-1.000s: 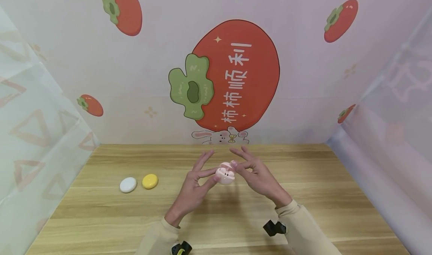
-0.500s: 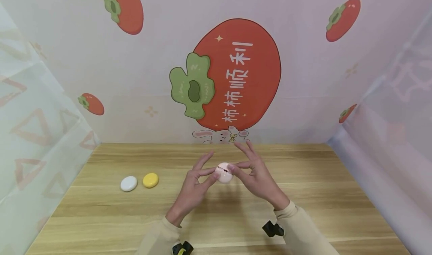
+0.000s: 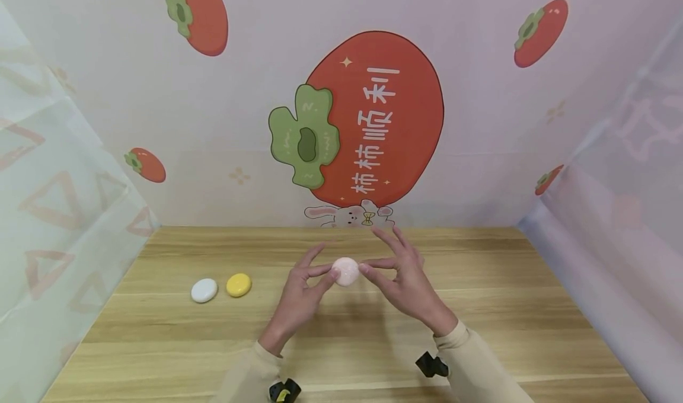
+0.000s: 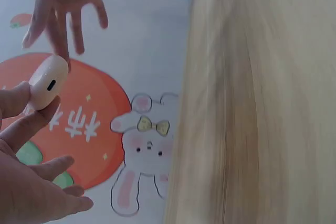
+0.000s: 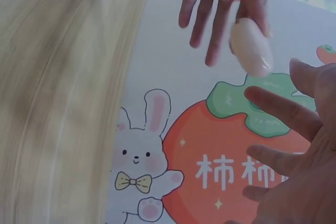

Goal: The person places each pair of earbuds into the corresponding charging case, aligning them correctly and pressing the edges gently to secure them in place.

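Observation:
A round pale pink earbud case (image 3: 346, 271) is up above the table, lid down, between the two hands. My left hand (image 3: 300, 299) pinches its left edge between thumb and forefinger, the other fingers spread. In the left wrist view the case (image 4: 46, 74) shows a dark slot in its rim. My right hand (image 3: 409, 281) has thumb and forefinger apart close to the case's right edge; in the right wrist view a gap separates those fingertips from the case (image 5: 252, 48), and that hand (image 5: 307, 156) holds nothing.
A white round disc-like case (image 3: 204, 290) and a yellow one (image 3: 238, 285) lie side by side on the wooden table (image 3: 480, 296), left of the hands. A printed backdrop (image 3: 240, 95) stands behind the table, with pale cloth sides left and right.
One second ago the case's lid stood up with the earbuds showing; it has since shut. The right fingers have let go of the case, and the left hand has moved it slightly left.

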### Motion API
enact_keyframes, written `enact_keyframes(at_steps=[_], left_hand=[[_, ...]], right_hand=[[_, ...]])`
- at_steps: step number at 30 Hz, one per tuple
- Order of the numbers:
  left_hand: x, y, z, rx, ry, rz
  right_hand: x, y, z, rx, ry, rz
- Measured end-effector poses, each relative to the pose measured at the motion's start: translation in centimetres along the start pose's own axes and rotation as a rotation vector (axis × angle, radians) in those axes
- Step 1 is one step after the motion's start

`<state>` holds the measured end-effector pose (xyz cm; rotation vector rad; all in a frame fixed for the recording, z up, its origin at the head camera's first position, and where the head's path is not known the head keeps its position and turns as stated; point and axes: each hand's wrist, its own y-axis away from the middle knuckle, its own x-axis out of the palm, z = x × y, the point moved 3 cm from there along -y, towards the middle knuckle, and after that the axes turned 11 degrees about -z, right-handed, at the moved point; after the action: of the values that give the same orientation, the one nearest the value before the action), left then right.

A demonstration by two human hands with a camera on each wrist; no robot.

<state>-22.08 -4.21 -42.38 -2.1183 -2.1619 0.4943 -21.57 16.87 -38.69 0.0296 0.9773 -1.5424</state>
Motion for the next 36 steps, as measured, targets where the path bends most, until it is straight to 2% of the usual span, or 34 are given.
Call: enact_keyframes(at_steps=[4,9,13,18,23,28,36], left_hand=[[-1.6,-0.6,1.1,0.022,-0.127,-0.055],[-3.7,-1.4,2.6,0.021,-0.328,-0.091],[-5.0,-1.9,3.7,0.000,-0.482,-0.078],[-6.2,-2.1,4.3,-0.003,-0.607,-0.023],[-7.1,-2.2,4.9,-0.032,-0.693,0.037],[-7.5,-2.3,5.4,-0.091,-0.715,0.089],[-8.0,-2.5,5.6,-0.159,-0.742,0.106]], right_hand=[[-0.4,0.4,-0.5,0.061,0.029,0.013],[-0.7,0.9,-0.9,0.093,0.039,0.024],[-0.8,1.3,-1.3,0.096,0.047,0.024],[-0.9,1.6,-1.7,0.095,0.063,0.026],[-1.1,2.1,-2.3,0.102,0.084,0.037],[-1.5,2.6,-3.0,0.121,0.087,0.022],[-1.9,3.2,-3.4,0.153,0.092,0.014]])
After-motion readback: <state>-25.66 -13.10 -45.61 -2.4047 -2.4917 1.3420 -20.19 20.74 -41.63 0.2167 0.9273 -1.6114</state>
